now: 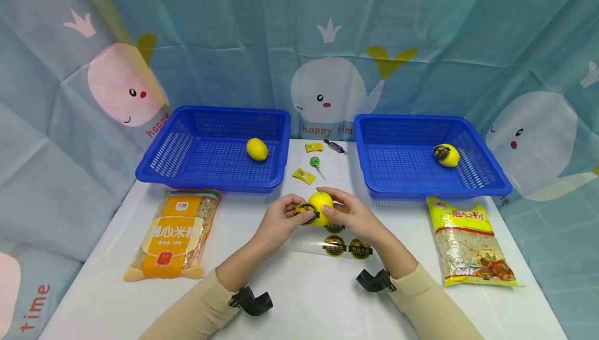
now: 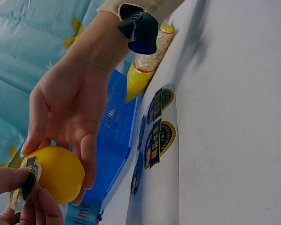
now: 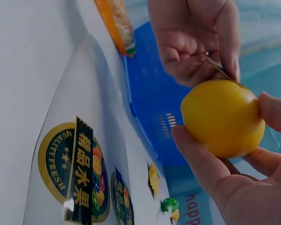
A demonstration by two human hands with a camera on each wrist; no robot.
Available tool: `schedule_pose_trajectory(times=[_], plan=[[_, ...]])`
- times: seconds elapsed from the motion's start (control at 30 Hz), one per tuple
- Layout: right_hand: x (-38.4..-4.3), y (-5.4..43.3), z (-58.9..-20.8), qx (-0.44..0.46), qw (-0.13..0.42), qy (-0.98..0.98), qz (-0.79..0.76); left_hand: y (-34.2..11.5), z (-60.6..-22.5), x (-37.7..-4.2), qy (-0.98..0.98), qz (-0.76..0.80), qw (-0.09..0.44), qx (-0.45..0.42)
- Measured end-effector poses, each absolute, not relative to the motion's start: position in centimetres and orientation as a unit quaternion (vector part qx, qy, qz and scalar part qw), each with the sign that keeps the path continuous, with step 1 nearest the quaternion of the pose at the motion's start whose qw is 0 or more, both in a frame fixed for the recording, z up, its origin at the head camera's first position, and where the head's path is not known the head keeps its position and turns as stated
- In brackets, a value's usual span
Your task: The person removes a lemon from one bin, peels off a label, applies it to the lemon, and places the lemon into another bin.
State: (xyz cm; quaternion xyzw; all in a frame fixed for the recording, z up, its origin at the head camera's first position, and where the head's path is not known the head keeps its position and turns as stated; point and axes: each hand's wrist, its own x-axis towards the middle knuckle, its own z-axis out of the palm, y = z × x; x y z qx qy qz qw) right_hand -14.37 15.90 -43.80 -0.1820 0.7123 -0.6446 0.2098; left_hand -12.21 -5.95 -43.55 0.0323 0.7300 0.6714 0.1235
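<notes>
Left hand [image 1: 282, 216] pinches 1 sticker [image 1: 306, 214], right hand [image 1: 350, 210] grips the lemon [image 1: 321, 202]; careful, a crooked touch against that rounded side could crease the sticker!

The right hand [image 1: 351, 211] holds a lemon [image 1: 323, 202] while the left hand [image 1: 281, 218] pinches a round sticker [image 1: 305, 214] at its side, over a sticker sheet [image 1: 306, 247] on the desk [image 1: 327, 298]. Beyond the hands lie wrapped sweets [image 1: 304, 175], flanked by a blue left basket [image 1: 210, 184] with a second lemon [image 1: 257, 149] and a right basket [image 1: 435, 190] with a stickered lemon [image 1: 451, 158]. An orange bag [image 1: 174, 238] lies left of the hands, a yellow bag [image 1: 470, 244] right.
</notes>
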Motion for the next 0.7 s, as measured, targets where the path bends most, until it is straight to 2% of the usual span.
schedule_pose_trajectory(times=[0.7], plan=[[-13.47,15.87,-43.09,-0.146,0.175,0.723,-0.652,-5.96,-43.47,-11.65,0.774,0.625,0.075,0.068]])
